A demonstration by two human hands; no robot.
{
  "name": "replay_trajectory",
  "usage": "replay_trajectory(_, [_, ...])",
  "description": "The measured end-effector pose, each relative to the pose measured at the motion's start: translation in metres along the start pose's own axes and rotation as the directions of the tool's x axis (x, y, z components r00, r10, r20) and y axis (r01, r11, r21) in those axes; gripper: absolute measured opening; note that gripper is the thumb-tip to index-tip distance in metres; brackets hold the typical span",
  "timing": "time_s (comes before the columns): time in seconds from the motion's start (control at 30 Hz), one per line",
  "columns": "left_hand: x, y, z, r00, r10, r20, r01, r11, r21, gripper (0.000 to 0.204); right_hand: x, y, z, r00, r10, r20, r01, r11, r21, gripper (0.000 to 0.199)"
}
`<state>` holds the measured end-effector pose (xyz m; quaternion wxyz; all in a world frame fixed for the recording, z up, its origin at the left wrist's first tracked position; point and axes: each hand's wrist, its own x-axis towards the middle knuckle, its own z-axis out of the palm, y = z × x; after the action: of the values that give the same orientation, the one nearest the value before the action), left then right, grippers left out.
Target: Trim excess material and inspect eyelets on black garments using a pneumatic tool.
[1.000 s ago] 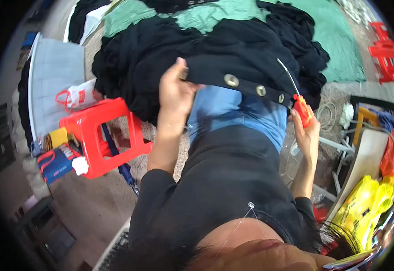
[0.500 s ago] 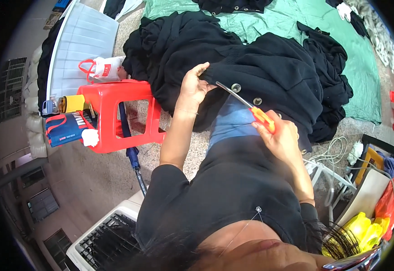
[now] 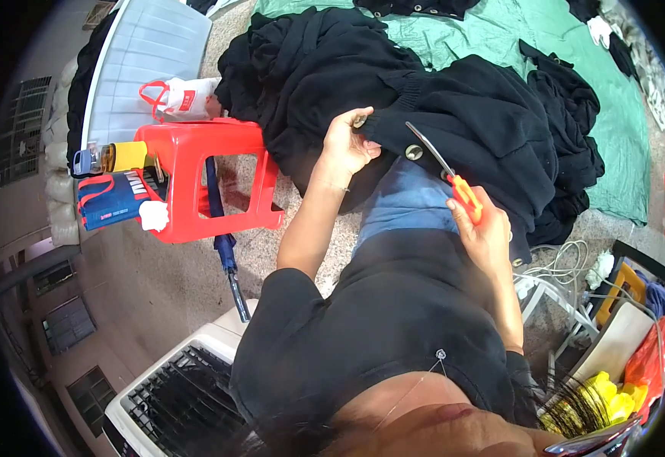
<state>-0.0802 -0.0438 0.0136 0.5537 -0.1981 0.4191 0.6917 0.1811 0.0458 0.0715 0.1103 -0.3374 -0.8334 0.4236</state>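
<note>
Left hand: your left hand (image 3: 345,143) is pinching the buttoned edge of the black knit garment (image 3: 462,129), fingers curled over the hem right by one metal button.
Right hand: your right hand (image 3: 487,232) is wrapped around the orange-handled thread snips (image 3: 445,174), with the steel blades pointing up at the garment near a second round button (image 3: 415,152).
Garment: it's draped over your lap on top of your blue jeans (image 3: 408,202) and runs back into a big heap of black clothes (image 3: 309,68) on the green sheet (image 3: 576,61).
Off to your left: the red plastic stool (image 3: 195,179) sits just beside the heap, with a dark folded umbrella (image 3: 224,236) leaning through it.
Off to your right: white cables (image 3: 568,263) lie on the floor near your right hand, and there's a yellow bundle (image 3: 603,392) lower down.
</note>
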Motion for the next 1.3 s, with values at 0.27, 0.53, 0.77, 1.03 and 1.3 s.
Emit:
replay_trajectory(0.27, [0.007, -0.003, -0.022, 0.985, -0.083, 0.154, 0.079, 0.996, 0.026, 0.026, 0.014, 0.013, 0.009, 0.932, -0.088, -0.351, -0.032, 0.946, -0.323, 0.043])
replay_trajectory(0.53, [0.027, -0.023, -0.039, 0.973, 0.152, 0.176, -0.157, 0.988, 0.014, 0.012, 0.080, 0.046, 0.027, 0.971, -0.076, -0.225, -0.020, 0.918, -0.397, 0.079])
replay_trajectory(0.77, [0.022, -0.034, -0.055, 0.961, 0.251, 0.116, -0.268, 0.948, 0.171, 0.017, 0.057, 0.033, 0.010, 0.979, -0.128, -0.158, 0.070, 0.942, -0.328, 0.078])
replay_trajectory(1.03, [-0.017, -0.043, -0.043, 0.858, 0.492, 0.144, -0.504, 0.758, 0.413, 0.018, 0.062, -0.006, 0.018, 0.808, -0.575, -0.127, 0.500, 0.784, -0.368, 0.042])
replay_trajectory(1.3, [-0.027, -0.042, -0.060, 0.849, 0.527, 0.046, -0.504, 0.779, 0.374, 0.011, 0.125, -0.003, 0.074, 0.768, -0.632, -0.105, 0.610, 0.771, -0.182, 0.042])
